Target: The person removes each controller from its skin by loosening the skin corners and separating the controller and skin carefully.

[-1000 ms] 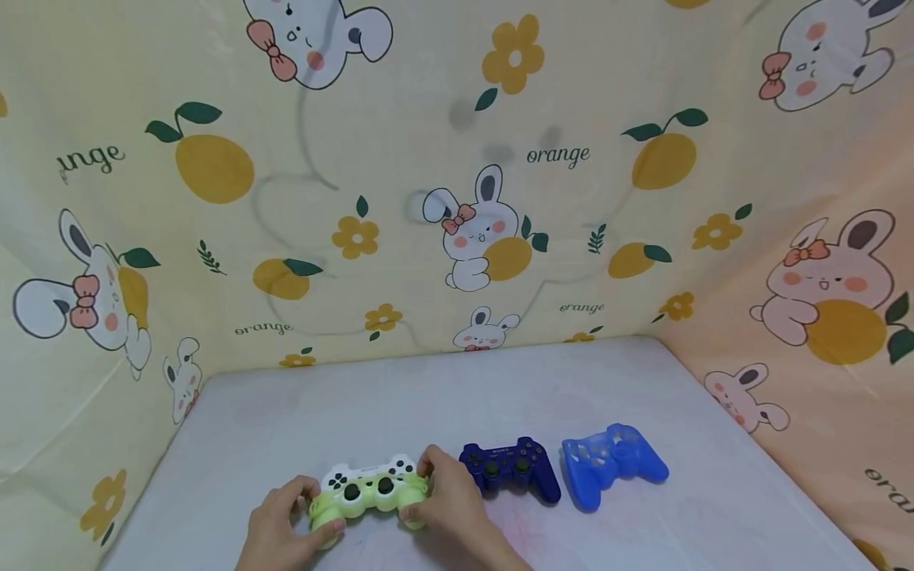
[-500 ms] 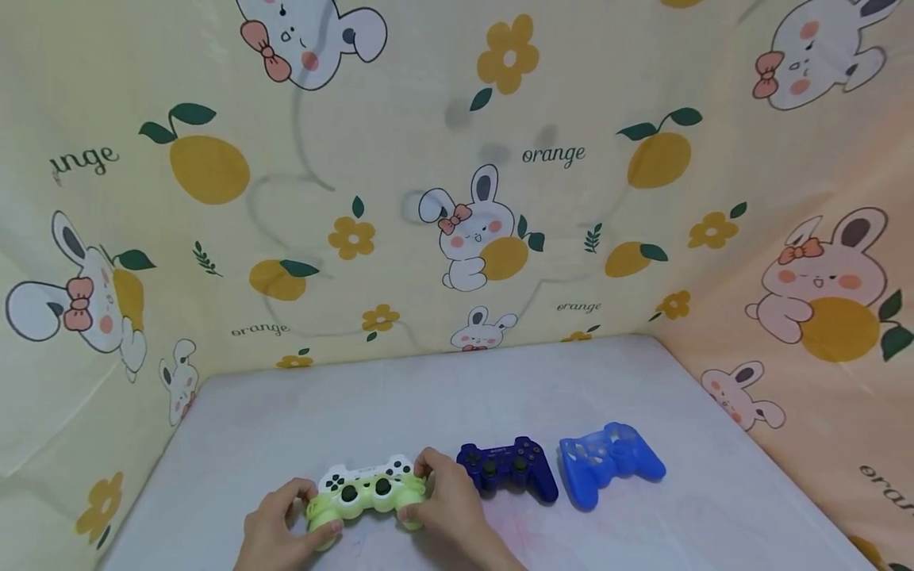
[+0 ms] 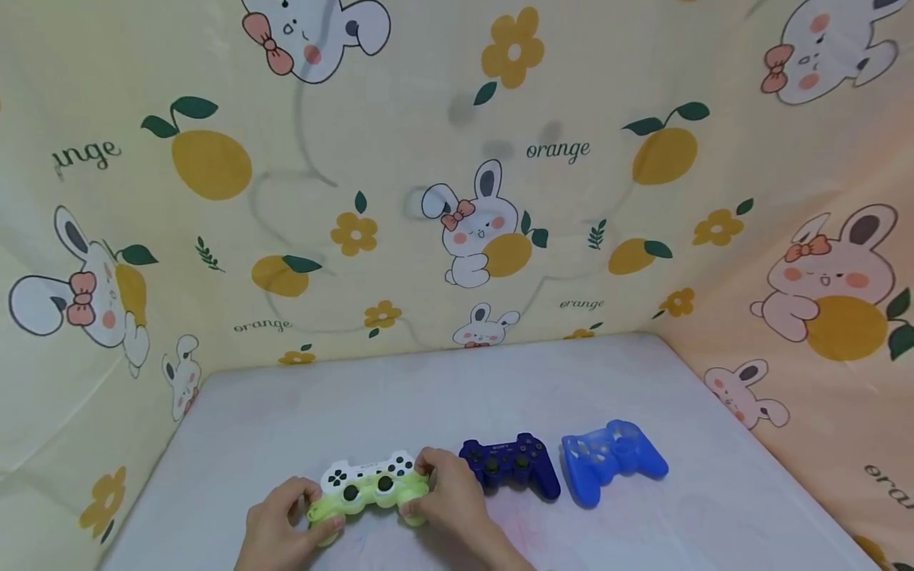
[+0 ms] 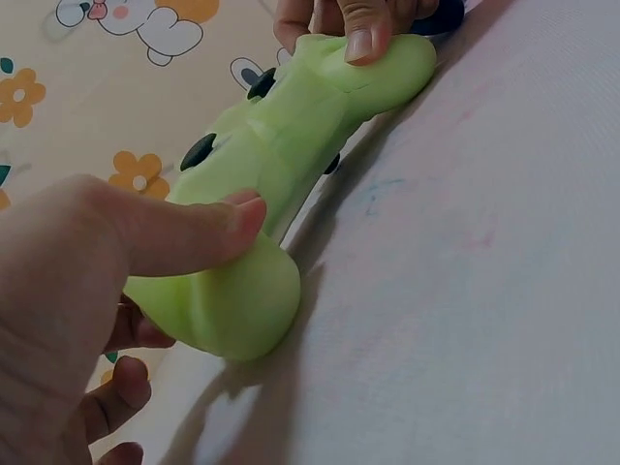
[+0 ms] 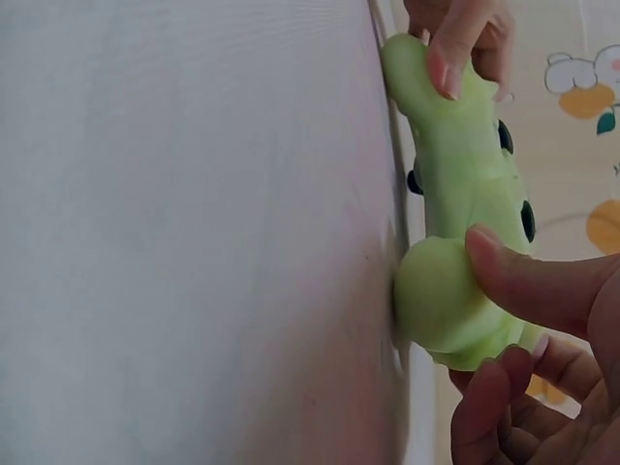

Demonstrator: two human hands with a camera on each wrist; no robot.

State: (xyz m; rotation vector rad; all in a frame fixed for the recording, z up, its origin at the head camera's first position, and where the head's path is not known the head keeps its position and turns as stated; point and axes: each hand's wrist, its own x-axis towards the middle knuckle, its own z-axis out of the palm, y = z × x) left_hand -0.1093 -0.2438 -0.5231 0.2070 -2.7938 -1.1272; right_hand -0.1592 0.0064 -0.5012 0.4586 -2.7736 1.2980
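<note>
A white game controller (image 3: 370, 468) lies near the table's front, its upper face with the buttons bare. A light green soft cover (image 3: 371, 493) wraps its lower part and both handles, with the black thumbsticks poking through. My left hand (image 3: 282, 519) grips the left handle, thumb pressed on the green cover (image 4: 242, 300) in the left wrist view. With thumb and fingers my right hand (image 3: 453, 500) pinches the right handle; the right wrist view shows its thumb on the rounded end of the cover (image 5: 441, 295). The controller's underside is hidden.
Right of my right hand lies a dark blue game controller (image 3: 510, 466). Beside it is a bright blue soft controller cover (image 3: 610, 460). Both are on the white-covered table (image 3: 443, 396). A printed cloth (image 3: 407, 159) with rabbits and oranges stands behind and at both sides.
Both hands keep their hold in nearly the same place. The green cover's left edge looks slightly shifted on the white controller. The whole head view has moved a little.
</note>
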